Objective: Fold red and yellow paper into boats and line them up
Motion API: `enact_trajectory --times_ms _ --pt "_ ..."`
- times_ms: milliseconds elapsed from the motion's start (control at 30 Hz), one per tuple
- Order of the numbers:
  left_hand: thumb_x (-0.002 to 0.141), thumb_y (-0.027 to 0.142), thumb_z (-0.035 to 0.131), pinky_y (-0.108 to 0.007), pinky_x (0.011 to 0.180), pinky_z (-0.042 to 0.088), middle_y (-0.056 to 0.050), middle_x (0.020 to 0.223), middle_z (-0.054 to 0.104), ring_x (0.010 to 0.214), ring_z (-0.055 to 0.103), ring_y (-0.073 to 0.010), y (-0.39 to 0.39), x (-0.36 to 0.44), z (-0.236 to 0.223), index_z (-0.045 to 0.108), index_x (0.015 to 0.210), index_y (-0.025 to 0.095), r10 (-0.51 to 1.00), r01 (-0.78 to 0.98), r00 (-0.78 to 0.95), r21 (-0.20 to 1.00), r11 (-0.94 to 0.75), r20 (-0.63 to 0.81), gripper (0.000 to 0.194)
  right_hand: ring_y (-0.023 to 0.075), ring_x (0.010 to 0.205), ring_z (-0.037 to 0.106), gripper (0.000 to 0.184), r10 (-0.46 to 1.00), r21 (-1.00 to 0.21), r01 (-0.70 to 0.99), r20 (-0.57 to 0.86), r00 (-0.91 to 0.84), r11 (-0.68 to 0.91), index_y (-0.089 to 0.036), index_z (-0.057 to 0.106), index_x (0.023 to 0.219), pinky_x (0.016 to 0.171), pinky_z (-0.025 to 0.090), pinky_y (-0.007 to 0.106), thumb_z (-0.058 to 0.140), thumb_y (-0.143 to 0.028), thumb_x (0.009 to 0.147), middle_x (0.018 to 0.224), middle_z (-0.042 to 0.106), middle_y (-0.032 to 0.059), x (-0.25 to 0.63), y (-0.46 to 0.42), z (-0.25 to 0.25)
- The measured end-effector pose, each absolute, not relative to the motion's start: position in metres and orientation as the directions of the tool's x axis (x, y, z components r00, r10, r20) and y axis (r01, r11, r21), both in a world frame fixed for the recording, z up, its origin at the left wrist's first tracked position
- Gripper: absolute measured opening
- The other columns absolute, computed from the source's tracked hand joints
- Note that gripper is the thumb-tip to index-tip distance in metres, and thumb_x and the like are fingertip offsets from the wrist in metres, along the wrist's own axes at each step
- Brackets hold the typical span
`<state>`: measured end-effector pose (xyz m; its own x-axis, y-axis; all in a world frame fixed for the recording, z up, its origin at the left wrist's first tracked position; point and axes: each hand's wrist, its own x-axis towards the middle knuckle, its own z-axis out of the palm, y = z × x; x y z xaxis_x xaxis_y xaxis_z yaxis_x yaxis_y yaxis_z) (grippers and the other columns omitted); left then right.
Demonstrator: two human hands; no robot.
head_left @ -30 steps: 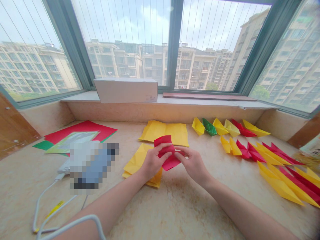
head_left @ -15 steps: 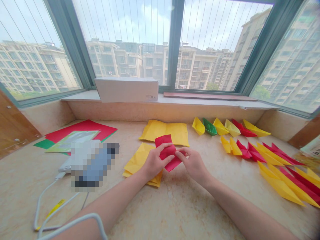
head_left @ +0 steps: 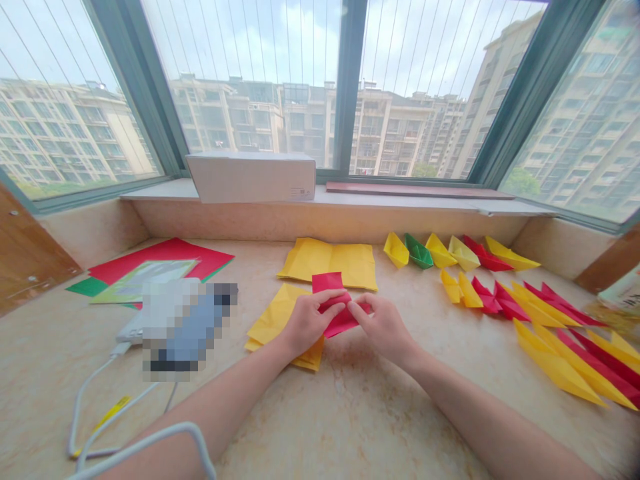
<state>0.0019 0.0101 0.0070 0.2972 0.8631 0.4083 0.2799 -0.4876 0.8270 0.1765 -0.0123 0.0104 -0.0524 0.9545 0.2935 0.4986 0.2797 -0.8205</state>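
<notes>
A piece of folded red paper point(head_left: 327, 283) is held up between my two hands, above the stone ledge. My left hand point(head_left: 313, 321) pinches its left side, thumb on the near face and fingers behind. At its right edge my right hand point(head_left: 383, 325) is closed, thumb and forefinger gripping the paper near the middle. Parts of the paper are covered by my fingers. Partly under my left hand lie folded yellow sheets point(head_left: 273, 317). Just beyond the red paper sits a creased yellow stack point(head_left: 330, 260).
Several folded paper boats stand on the right, among them a green boat point(head_left: 419, 251) and a long yellow boat point(head_left: 557, 367). Red sheets point(head_left: 165, 257) lie at the left, near a blurred-out device point(head_left: 193, 333) and a white cable point(head_left: 75, 407). A white box point(head_left: 253, 179) rests on the sill.
Both hands keep hold of the red paper. Its lower right part has shifted and tilted slightly, and my right fingers have moved a little along its edge. Other things stay put.
</notes>
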Motion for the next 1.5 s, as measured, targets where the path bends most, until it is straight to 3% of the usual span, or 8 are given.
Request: enact_trajectory --times_ms 200,333,500,733,900,1133,1500 --pt "0.085 0.033 0.062 -0.034 0.093 0.053 -0.005 0.109 0.073 0.099 0.069 -0.021 0.009 0.001 0.006 0.069 0.111 0.02 0.853 0.278 0.317 0.82 -0.501 0.414 0.029 0.0175 0.064 0.062 0.024 0.958 -0.842 0.468 0.286 -0.033 0.267 -0.018 0.069 0.078 0.06 0.045 0.027 0.057 -0.037 0.086 0.072 0.071 0.0039 0.176 -0.012 0.009" --pt "0.084 0.035 0.064 -0.031 0.08 0.057 -0.007 0.114 0.069 0.095 0.067 -0.0194 0.009 0.001 0.006 0.06 0.121 0.022 0.878 0.256 0.273 0.85 -0.46 0.393 0.039 0.018 0.062 0.061 0.026 0.931 -0.82 0.503 0.356 0.074 0.273 -0.018 0.069 0.079 0.059 0.044 0.028 0.055 -0.039 0.086 0.072 0.072 0.0047 0.181 -0.007 0.01" --pt "0.076 0.038 0.072 -0.027 0.068 0.056 -0.007 0.097 0.066 0.091 0.063 -0.0192 0.011 0.002 0.006 0.061 0.095 0.017 0.881 0.214 0.286 0.871 -0.442 0.377 0.03 0.0177 0.058 0.059 0.028 0.897 -0.804 0.537 0.404 0.18 0.255 -0.018 0.068 0.078 0.055 0.041 0.028 0.055 -0.041 0.086 0.069 0.071 0.0047 0.187 -0.002 0.01" --pt "0.076 0.034 0.073 -0.032 0.075 0.058 -0.008 0.097 0.066 0.092 0.064 -0.0196 0.015 0.002 0.003 0.063 0.101 0.016 0.893 0.163 0.307 0.907 -0.389 0.328 0.032 0.0173 0.057 0.06 0.029 0.901 -0.83 0.487 0.397 0.177 0.27 -0.018 0.065 0.077 0.053 0.041 0.026 0.055 -0.043 0.086 0.066 0.069 0.0042 0.186 -0.001 0.007" --pt "0.075 0.032 0.074 -0.037 0.086 0.057 -0.012 0.111 0.063 0.101 0.064 -0.0226 0.016 0.002 -0.001 0.069 0.097 0.014 0.873 0.07 0.355 0.921 -0.382 0.335 0.03 0.0171 0.054 0.061 0.03 0.934 -0.9 0.37 0.312 0.177 0.23 -0.017 0.064 0.077 0.05 0.043 0.025 0.057 -0.045 0.085 0.059 0.065 0.0029 0.189 0.004 0.005" --pt "0.077 0.035 0.071 -0.038 0.089 0.057 -0.014 0.115 0.06 0.112 0.059 -0.0262 0.016 0.002 -0.001 0.074 0.095 0.015 0.888 0.125 0.31 0.912 -0.391 0.339 0.027 0.0158 0.053 0.062 0.03 0.948 -0.948 0.232 0.262 0.179 0.218 -0.015 0.064 0.085 0.051 0.047 0.026 0.058 -0.044 0.083 0.075 0.07 0.0059 0.19 0.009 0.003" --pt "0.085 0.031 0.061 -0.031 0.085 0.056 -0.013 0.112 0.064 0.111 0.06 -0.0237 0.019 0.001 -0.002 0.076 0.085 0.017 0.871 0.258 0.32 0.851 -0.458 0.372 0.02 0.0171 0.055 0.064 0.025 0.946 -0.921 0.323 0.282 0.16 0.219 -0.016 0.066 0.086 0.052 0.049 0.029 0.057 -0.039 0.083 0.078 0.072 0.0071 0.192 0.011 -0.003"
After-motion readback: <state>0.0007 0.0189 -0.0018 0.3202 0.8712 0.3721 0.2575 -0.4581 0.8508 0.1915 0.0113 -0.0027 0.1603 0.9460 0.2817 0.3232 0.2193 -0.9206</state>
